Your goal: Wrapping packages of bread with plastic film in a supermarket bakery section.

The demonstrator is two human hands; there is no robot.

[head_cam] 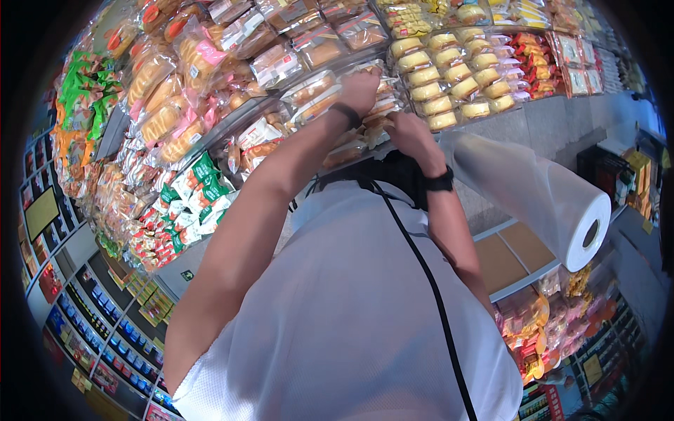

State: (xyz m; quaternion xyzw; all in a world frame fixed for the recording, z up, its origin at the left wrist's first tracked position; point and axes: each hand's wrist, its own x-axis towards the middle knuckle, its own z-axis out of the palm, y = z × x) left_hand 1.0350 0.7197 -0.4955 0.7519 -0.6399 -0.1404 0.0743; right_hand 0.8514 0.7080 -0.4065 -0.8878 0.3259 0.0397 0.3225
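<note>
Both hands reach over a display of wrapped baked goods. My left hand (360,90) is at a compartment of packaged pastries (385,100), its fingers bent at the far part of the row. Lower and to the right, my right hand (409,132) touches the near packages of the same row with its fingertips. Whether either hand grips a package is not plain, as the fingers are partly hidden. Wrapped long buns (315,97) lie just left of my left hand. Round yellow cakes in clear wrap (424,76) stand in rows to the right.
A roll of clear plastic bags (590,231) is at the right, its loose end trailing towards the display. Bagged loaves (160,118) and green-and-white snack packets (202,184) fill the left. Boxed brown cakes (318,47) lie at the back. Stocked shelves (113,337) stand at lower left.
</note>
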